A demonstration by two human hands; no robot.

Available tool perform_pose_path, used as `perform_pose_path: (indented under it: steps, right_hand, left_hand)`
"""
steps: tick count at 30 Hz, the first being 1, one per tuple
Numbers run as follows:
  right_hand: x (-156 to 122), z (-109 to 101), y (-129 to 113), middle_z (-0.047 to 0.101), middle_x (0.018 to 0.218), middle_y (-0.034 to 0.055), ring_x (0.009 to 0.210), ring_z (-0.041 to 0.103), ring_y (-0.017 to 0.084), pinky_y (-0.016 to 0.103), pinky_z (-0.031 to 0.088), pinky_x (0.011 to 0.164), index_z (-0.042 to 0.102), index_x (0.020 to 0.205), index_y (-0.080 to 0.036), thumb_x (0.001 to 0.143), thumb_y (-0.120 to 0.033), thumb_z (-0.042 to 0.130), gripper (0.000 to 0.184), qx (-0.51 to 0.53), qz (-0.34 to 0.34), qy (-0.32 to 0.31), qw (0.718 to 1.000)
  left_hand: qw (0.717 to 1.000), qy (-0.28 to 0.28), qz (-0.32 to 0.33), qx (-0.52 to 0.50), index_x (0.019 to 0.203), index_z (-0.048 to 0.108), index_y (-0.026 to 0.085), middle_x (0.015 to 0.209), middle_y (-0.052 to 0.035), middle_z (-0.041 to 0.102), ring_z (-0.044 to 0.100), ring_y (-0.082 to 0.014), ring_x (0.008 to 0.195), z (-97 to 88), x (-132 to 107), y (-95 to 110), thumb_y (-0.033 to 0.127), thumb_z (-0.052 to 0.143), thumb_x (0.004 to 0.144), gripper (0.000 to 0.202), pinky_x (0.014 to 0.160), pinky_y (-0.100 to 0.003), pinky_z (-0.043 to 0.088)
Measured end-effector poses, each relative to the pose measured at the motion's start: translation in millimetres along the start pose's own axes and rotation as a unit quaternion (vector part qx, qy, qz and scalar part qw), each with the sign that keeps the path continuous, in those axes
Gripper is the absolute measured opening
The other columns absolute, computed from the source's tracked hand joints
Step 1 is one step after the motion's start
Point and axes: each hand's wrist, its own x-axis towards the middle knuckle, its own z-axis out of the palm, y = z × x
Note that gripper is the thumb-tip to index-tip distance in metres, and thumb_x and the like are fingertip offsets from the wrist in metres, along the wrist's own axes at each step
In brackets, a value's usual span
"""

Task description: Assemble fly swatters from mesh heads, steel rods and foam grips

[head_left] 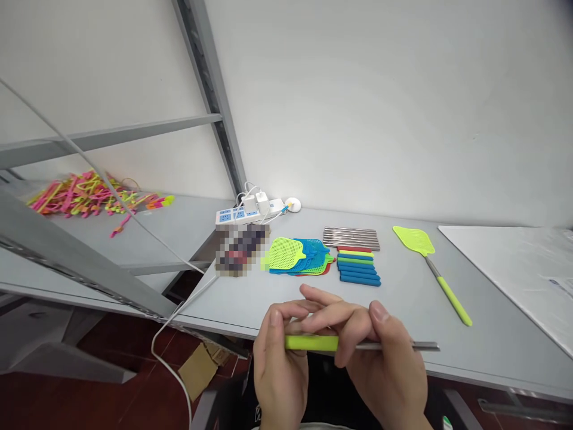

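Close to the table's front edge, my left hand point(283, 364) is closed round a yellow-green handle sleeve point(312, 343), which lies level. A thin metal rod point(425, 346) runs out of the sleeve's right side, and my right hand point(380, 358) grips it, its tip showing past the palm. Where rod and sleeve meet is hidden by fingers. Beyond my hands lie a row of coloured handle sleeves point(358, 267), mostly blue, a stack of metal rods point(351, 237) and a pile of fly swatter heads point(286, 253). A whole yellow-green fly swatter point(414, 240) rests to the right.
A white power strip point(226, 217) with plugged-in chargers stands by the wall. A blurred-out object point(242, 251) lies before it. On the left are a metal rack post point(215, 89), a white cable point(154, 346) and a colourful heap point(89, 194). White wrapped sheeting point(505, 257) covers the right.
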Motion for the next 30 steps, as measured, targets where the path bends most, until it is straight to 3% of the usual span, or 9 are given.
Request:
perform_pose_path:
  steps: [5, 8, 10, 13, 16, 18, 21, 26, 30]
  right_hand:
    - [6.2, -1.4, 3.0, 0.076, 0.104, 0.0123, 0.133, 0.048, 0.032, 0.056, 0.025, 0.116, 0.079, 0.070, -0.021, 0.101, -0.033, 0.025, 0.064, -0.019, 0.019, -0.004, 1.000]
    - [23.0, -12.1, 0.0, 0.072, 0.117, 0.0125, 0.135, 0.046, 0.031, 0.054, 0.035, 0.112, 0.079, 0.073, -0.019, 0.101, -0.034, 0.026, 0.062, -0.005, 0.042, 0.023, 0.999]
    - [39.0, -18.5, -3.3, 0.069, 0.123, 0.0136, 0.138, 0.043, 0.031, 0.052, 0.042, 0.108, 0.079, 0.079, -0.018, 0.102, -0.035, 0.028, 0.059, 0.003, 0.050, 0.050, 0.998]
    - [62.4, -19.2, -6.2, 0.064, 0.131, 0.0139, 0.136, 0.045, 0.032, 0.050, 0.046, 0.105, 0.079, 0.085, -0.017, 0.101, -0.037, 0.032, 0.054, 0.005, 0.062, 0.059, 0.996]
    - [80.3, -11.1, -4.3, 0.063, 0.133, 0.0137, 0.134, 0.048, 0.033, 0.049, 0.049, 0.102, 0.079, 0.084, -0.017, 0.101, -0.038, 0.034, 0.052, 0.004, 0.084, 0.037, 0.996]
    - [90.7, -5.5, -1.0, 0.064, 0.131, 0.0143, 0.133, 0.048, 0.032, 0.047, 0.051, 0.100, 0.079, 0.084, -0.017, 0.100, -0.038, 0.036, 0.051, -0.004, 0.101, 0.023, 0.995]
    - [106.6, -1.4, 4.5, 0.066, 0.127, 0.0148, 0.132, 0.050, 0.032, 0.044, 0.052, 0.099, 0.079, 0.083, -0.016, 0.099, -0.037, 0.040, 0.047, -0.016, 0.121, 0.017, 0.992]
    - [130.8, -1.2, 12.3, 0.067, 0.126, 0.0121, 0.128, 0.054, 0.032, 0.047, 0.048, 0.103, 0.079, 0.083, -0.017, 0.098, -0.038, 0.042, 0.045, -0.044, 0.157, -0.029, 0.986]
    - [142.8, 5.3, 19.4, 0.068, 0.124, 0.0142, 0.127, 0.054, 0.032, 0.045, 0.047, 0.102, 0.079, 0.085, -0.015, 0.097, -0.040, 0.042, 0.046, -0.059, 0.175, -0.063, 0.981]
  left_hand:
    - [1.000, -0.016, 0.001, -0.012, 0.076, 0.064, 0.017, 0.077, -0.0033, 0.061, 0.061, -0.0150, 0.072, 0.5, -0.2, -0.1, 0.043, 0.048, 0.097, 0.037, 0.064, -0.023, 0.051]
    - [0.998, -0.053, -0.022, 0.029, 0.090, 0.062, 0.019, 0.090, -0.0034, 0.061, 0.060, -0.0119, 0.059, 0.5, -3.2, -1.5, 0.047, 0.047, 0.097, 0.032, 0.059, -0.026, 0.050]
    - [0.989, -0.093, -0.043, 0.110, 0.102, 0.057, 0.021, 0.094, -0.0030, 0.060, 0.057, -0.0105, 0.056, -2.8, -1.0, 1.8, 0.051, 0.049, 0.094, 0.032, 0.059, -0.027, 0.048]
    - [0.940, -0.151, -0.083, 0.296, 0.105, 0.055, 0.021, 0.079, 0.0008, 0.055, 0.050, -0.0118, 0.059, -16.0, 12.0, 18.1, 0.056, 0.049, 0.093, 0.037, 0.059, -0.025, 0.042]
    - [0.867, -0.220, -0.102, 0.434, 0.087, 0.058, 0.021, 0.070, 0.0017, 0.050, 0.049, -0.0149, 0.067, -33.5, 27.2, 41.7, 0.058, 0.042, 0.095, 0.042, 0.064, -0.025, 0.038]
    - [0.851, -0.226, -0.088, 0.465, 0.076, 0.058, 0.021, 0.073, 0.0001, 0.054, 0.051, -0.0174, 0.075, -42.4, 31.5, 53.2, 0.059, 0.040, 0.095, 0.046, 0.071, -0.026, 0.038]
    - [0.872, -0.173, -0.070, 0.453, 0.070, 0.058, 0.023, 0.078, -0.0021, 0.060, 0.053, -0.0205, 0.082, -48.5, 28.8, 56.7, 0.060, 0.042, 0.094, 0.047, 0.077, -0.026, 0.038]
    - [0.916, -0.108, -0.024, 0.385, 0.060, 0.057, 0.023, 0.065, -0.0036, 0.056, 0.052, -0.0224, 0.072, -50.7, 23.9, 41.8, 0.063, 0.054, 0.086, 0.048, 0.068, -0.028, 0.038]
    - [0.923, -0.099, -0.005, 0.371, 0.057, 0.054, 0.022, 0.061, -0.0038, 0.052, 0.047, -0.0213, 0.069, -55.7, 28.2, 33.1, 0.061, 0.057, 0.085, 0.048, 0.065, -0.028, 0.035]
